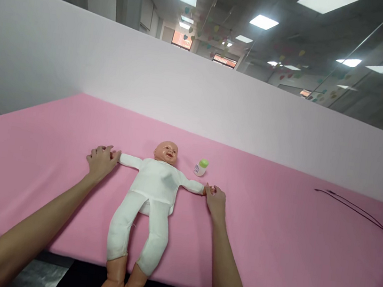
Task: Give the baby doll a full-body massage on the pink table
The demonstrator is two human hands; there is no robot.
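A baby doll (155, 181) in a white top and trousers lies on its back on the pink-covered surface (269, 249), arms stretched out to both sides. Its bare feet hang past the near edge. My left hand (101, 163) closes round the doll's hand on the left, with the outer fingers bent and a little apart. On the other side, my right hand (217, 201) pinches the doll's other hand between thumb and fingers. Close to the doll's head, a small clear bottle (201, 167) with a green cap leans or lies on the cover.
Thin black cables (363, 213) trail over the cover at the right. A white partition (198, 92) runs along the far side of the surface. Beyond it are ceiling lights (263, 22) and glass with coloured stickers.
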